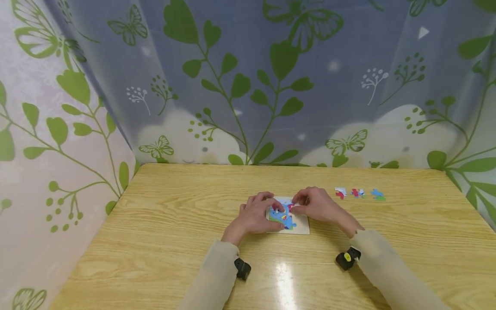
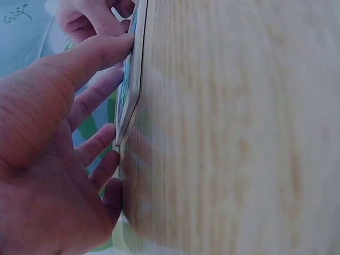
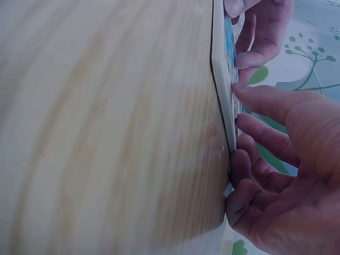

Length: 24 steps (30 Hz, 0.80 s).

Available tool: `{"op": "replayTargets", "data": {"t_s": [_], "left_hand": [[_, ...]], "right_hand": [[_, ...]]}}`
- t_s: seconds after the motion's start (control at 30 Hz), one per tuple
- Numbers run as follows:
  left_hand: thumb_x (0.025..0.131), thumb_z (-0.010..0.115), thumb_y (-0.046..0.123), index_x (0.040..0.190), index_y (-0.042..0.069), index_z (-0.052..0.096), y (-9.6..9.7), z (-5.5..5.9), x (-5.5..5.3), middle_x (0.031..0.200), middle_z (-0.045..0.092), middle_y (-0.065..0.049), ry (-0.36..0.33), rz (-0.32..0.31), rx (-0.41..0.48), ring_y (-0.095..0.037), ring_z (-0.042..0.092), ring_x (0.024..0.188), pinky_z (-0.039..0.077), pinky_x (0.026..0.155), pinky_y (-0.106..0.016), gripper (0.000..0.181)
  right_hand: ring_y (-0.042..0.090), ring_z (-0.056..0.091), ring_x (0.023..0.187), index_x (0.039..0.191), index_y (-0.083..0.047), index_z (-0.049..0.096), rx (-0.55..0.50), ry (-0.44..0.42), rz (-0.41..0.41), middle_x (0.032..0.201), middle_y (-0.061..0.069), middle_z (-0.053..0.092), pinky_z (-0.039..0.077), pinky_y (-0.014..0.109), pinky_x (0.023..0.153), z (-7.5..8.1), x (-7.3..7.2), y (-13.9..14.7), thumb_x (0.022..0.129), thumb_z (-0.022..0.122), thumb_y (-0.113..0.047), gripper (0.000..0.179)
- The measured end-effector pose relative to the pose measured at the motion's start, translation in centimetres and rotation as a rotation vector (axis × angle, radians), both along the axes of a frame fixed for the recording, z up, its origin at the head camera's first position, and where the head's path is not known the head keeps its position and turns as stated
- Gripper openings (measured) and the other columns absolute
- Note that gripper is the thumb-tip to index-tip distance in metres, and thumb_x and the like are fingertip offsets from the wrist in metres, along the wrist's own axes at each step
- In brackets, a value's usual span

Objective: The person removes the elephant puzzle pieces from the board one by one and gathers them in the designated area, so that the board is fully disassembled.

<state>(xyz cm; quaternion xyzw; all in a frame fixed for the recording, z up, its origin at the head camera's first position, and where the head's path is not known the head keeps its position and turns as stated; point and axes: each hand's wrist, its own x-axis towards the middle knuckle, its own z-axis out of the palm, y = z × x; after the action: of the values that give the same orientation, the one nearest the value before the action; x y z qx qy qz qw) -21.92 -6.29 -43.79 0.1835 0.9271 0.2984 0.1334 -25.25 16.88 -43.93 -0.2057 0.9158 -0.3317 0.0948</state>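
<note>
Head view, step: probably seating a pink piece (image 1: 291,207); best to line up tabs, then press flat, board braced.
Puzzle board (image 1: 303,226): on desk (image 1: 174,202), partly beneath left grip (image 1: 257,214); right grip (image 1: 317,204) at its far right side.
Left grip: spread, touching board.
Right grip: fingers bent beside pink piece; can't tell if pinching.

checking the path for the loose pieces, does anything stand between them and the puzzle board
Yes: in the head view, the right hand stands between the three loose pieces and the puzzle board, reaching over the board's upper right part. Nothing else visible stands between them.
</note>
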Motion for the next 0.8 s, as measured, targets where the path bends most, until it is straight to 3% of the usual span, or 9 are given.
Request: {"op": "replayTargets", "data": {"t_s": [0.8], "left_hand": [[0.086, 0.078, 0.040, 0.119, 0.031, 0.068, 0.08, 0.09, 0.00, 0.161, 0.038, -0.001, -0.003, 0.005, -0.010, -0.040, 0.033, 0.145, 0.030, 0.109, -0.062, 0.036]], "right_hand": [[0.015, 0.053, 0.074, 0.096, -0.005, 0.071, -0.049, -0.103, -0.089, 0.083, 0.004, 0.063, 0.042, 0.028, 0.066, -0.17, -0.22, -0.66, 0.088, 0.076, -0.016, 0.014]]}}
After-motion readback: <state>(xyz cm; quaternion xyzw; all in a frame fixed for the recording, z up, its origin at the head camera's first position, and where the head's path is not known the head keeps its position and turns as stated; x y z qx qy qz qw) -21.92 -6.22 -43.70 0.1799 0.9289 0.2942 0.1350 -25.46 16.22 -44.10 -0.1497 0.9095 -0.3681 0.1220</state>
